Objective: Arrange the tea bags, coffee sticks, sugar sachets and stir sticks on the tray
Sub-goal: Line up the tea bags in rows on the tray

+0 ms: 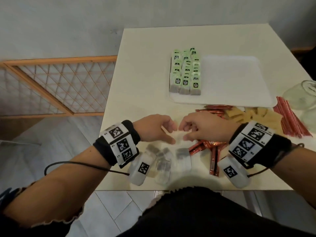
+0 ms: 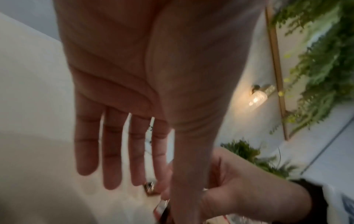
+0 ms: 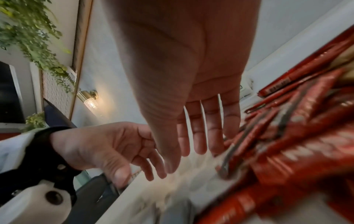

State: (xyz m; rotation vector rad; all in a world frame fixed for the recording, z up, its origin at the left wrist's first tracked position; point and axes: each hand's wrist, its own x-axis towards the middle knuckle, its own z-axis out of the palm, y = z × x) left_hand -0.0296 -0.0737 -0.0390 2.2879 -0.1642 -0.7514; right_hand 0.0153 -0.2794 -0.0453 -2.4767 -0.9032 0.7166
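A white tray (image 1: 236, 82) lies at the middle right of the table, with green-tagged tea bags (image 1: 185, 72) in neat rows on its left part. Red coffee sticks (image 1: 210, 146) (image 3: 296, 144) lie loose near the front edge, and more (image 1: 215, 109) lie below the tray. Brown sugar sachets (image 1: 256, 115) and a bundle of red stir sticks (image 1: 290, 118) are to the right. Several loose tea bags (image 1: 164, 154) lie under my wrists. My left hand (image 1: 172, 134) (image 2: 145, 181) and right hand (image 1: 183, 133) (image 3: 187, 157) hover close together, fingers relaxed. My right fingertips (image 3: 216, 148) are at the coffee sticks.
Clear glass jars (image 1: 304, 93) stand at the table's right edge. A wooden lattice screen (image 1: 56, 86) stands on the floor to the left. The table's front edge (image 1: 188, 189) is right at my body. The wrist views are blurred by motion.
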